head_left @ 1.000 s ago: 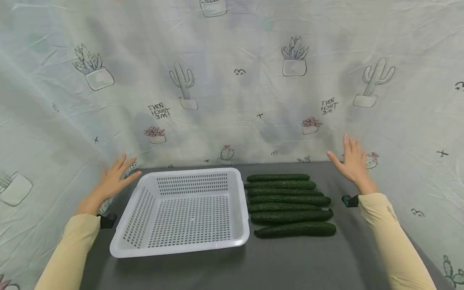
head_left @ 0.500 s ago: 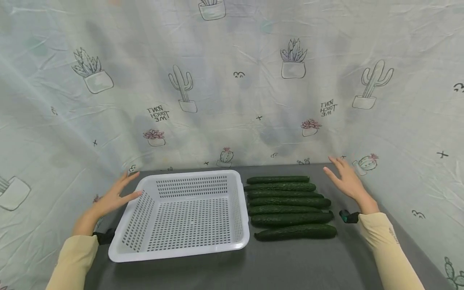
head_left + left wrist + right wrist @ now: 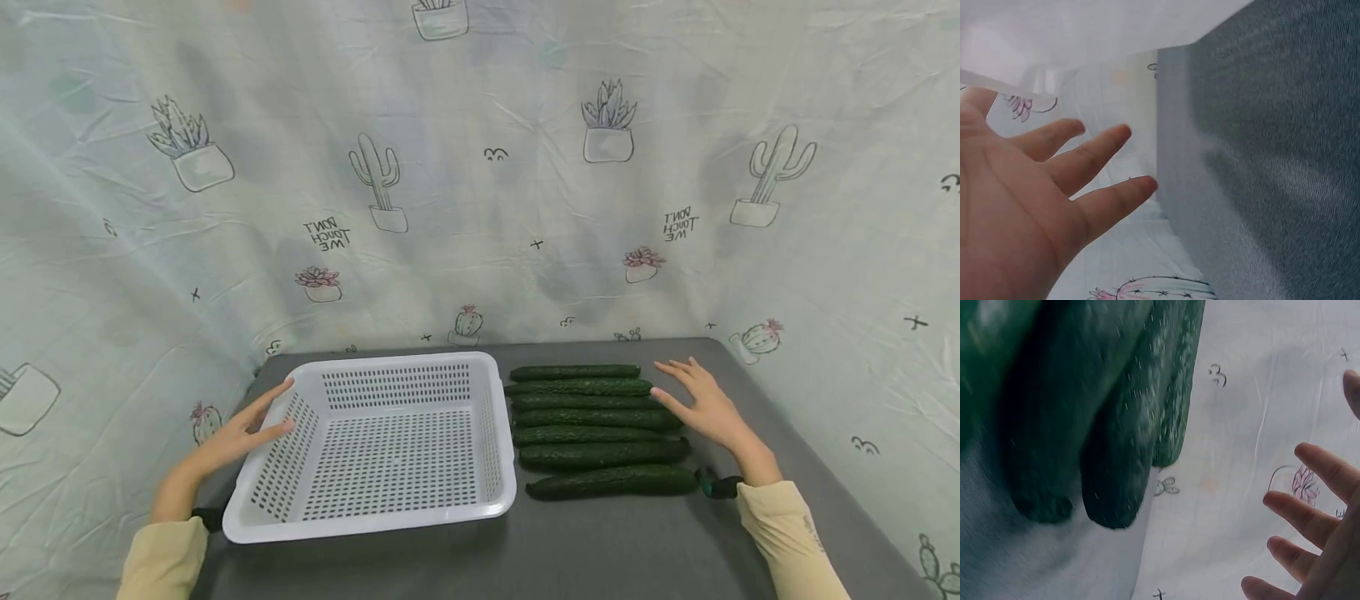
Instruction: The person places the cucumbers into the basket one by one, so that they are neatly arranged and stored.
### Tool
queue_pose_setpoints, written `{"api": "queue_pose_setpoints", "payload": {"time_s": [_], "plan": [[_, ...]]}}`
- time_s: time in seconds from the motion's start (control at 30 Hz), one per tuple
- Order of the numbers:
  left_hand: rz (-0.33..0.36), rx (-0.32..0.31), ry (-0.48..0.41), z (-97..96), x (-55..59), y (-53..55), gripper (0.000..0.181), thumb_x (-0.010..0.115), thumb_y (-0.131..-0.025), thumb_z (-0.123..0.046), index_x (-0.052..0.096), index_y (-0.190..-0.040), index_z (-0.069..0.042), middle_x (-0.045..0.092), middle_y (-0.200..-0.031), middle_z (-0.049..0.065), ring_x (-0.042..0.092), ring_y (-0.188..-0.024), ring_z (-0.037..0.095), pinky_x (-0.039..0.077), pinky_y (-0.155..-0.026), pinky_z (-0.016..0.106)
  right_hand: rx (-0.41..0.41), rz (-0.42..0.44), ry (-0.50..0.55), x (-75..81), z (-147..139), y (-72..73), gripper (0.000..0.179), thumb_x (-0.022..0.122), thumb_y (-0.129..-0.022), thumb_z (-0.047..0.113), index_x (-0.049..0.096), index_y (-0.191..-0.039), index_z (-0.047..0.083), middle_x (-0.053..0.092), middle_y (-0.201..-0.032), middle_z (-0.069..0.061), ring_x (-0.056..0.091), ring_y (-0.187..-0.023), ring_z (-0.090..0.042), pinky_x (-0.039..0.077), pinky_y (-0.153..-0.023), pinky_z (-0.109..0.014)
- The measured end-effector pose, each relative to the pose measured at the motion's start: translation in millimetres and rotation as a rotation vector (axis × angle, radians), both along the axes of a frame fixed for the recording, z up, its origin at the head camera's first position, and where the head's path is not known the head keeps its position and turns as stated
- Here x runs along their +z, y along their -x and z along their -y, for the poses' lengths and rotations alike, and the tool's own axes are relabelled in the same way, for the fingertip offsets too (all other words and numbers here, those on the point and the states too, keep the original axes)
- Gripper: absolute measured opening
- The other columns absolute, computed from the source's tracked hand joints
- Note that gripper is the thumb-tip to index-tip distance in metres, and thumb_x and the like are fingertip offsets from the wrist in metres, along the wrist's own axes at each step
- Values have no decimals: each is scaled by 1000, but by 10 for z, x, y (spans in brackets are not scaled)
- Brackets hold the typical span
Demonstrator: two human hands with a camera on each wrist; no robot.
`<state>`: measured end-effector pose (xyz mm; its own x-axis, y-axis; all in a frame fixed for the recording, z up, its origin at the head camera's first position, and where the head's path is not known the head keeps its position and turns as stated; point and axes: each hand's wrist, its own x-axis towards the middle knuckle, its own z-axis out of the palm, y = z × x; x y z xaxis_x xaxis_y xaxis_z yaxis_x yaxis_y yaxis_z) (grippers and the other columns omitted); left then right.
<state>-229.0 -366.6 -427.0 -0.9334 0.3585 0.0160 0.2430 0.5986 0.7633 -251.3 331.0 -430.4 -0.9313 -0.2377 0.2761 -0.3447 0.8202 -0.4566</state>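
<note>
A white perforated plastic basket (image 3: 397, 523) sits on the left half of the dark table, with nothing inside it. My left hand (image 3: 234, 440) is at the basket's left rim, fingers spread and thumb reaching over the edge. In the left wrist view the same hand (image 3: 1029, 187) shows its palm and loose fingers beside the pale basket wall (image 3: 1085, 31). Several dark green cucumbers (image 3: 603, 454) lie side by side, right of the basket. My right hand (image 3: 708, 407) hovers at their right ends with fingers extended, holding nothing. The right wrist view shows cucumber ends (image 3: 1116, 487) apart from those fingers (image 3: 1304, 515).
A dark grey tabletop (image 3: 600, 550) stretches in front of the basket and cucumbers. Pale cloth with cactus prints (image 3: 495, 208) hangs behind the table and along both sides. Each wrist wears a dark band, the right band (image 3: 722, 487) near the lowest cucumber's end.
Both hands have come down and inward: the left to the basket's left rim, the right to the cucumbers' right ends. Basket and cucumbers stay in place.
</note>
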Motion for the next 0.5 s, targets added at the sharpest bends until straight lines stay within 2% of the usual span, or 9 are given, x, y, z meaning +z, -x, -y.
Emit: {"api": "queue_pose_setpoints", "payload": {"time_s": [0.03, 0.13, 0.2, 0.23, 0.33, 0.4, 0.47, 0.5], "plan": [[2, -2, -7, -6, -9, -14, 73, 51, -95, -18, 4, -151, -20, 2, -153, 22, 17, -129, 53, 37, -85, 64, 9, -16, -2, -22, 19, -21, 54, 58, -91, 30, 43, -137, 6, 35, -138, -29, 11, -134, -50, 16, -93, -71], [35, 2, -27, -29, -36, -54, 72, 51, -95, -19, 5, -151, -21, 7, -152, 24, 36, -124, 44, 42, -83, 57, 29, -45, -2, -85, 77, -90, 53, 62, -88, 29, 47, -135, 7, 41, -133, -25, 17, -131, -51, 19, -92, -69], [50, 5, -37, -44, -65, -58, 71, 51, -95, -20, 6, -150, -22, 11, -151, 24, 48, -118, 25, 46, -81, 48, 28, -49, -14, -122, 116, -138, 53, 63, -88, 30, 48, -134, 9, 42, -131, -22, 21, -129, -50, 23, -90, -68], [48, 11, -32, -50, -80, -57, 71, 51, -95, -22, 7, -150, -23, 12, -151, 23, 49, -115, 15, 47, -80, 46, 26, -56, -22, -141, 134, -158, 53, 63, -87, 30, 48, -134, 10, 43, -130, -21, 25, -127, -49, 26, -89, -67], [47, 29, -32, -71, -117, -54, 71, 52, -94, -24, 8, -150, -27, 14, -151, 22, 50, -108, 3, 48, -76, 40, 20, -67, -45, -195, 181, -216, 51, 65, -86, 31, 51, -131, 11, 44, -126, -20, 32, -119, -45, 31, -83, -64], [26, 33, -35, -77, -132, -59, 71, 53, -94, -23, 9, -150, -26, 15, -150, 22, 50, -109, 5, 48, -76, 39, 26, -82, -60, -233, 206, -249, 49, 66, -85, 30, 54, -128, 11, 45, -122, -19, 36, -113, -42, 34, -80, -60], [49, 29, -91, -79, -145, -74, 72, 52, -94, -21, 8, -150, -26, 18, -148, 26, 57, -103, 15, 51, -69, 35, 36, -95, -71, -272, 225, -281, 47, 67, -84, 32, 56, -125, 12, 47, -118, -18, 39, -108, -39, 36, -77, -56], [63, 27, -123, -74, -151, -79, 72, 52, -94, -19, 8, -150, -26, 19, -147, 27, 60, -99, 15, 52, -66, 35, 41, -96, -74, -290, 234, -298, 46, 67, -84, 32, 57, -124, 12, 48, -116, -17, 40, -105, -37, 36, -76, -54]]}}
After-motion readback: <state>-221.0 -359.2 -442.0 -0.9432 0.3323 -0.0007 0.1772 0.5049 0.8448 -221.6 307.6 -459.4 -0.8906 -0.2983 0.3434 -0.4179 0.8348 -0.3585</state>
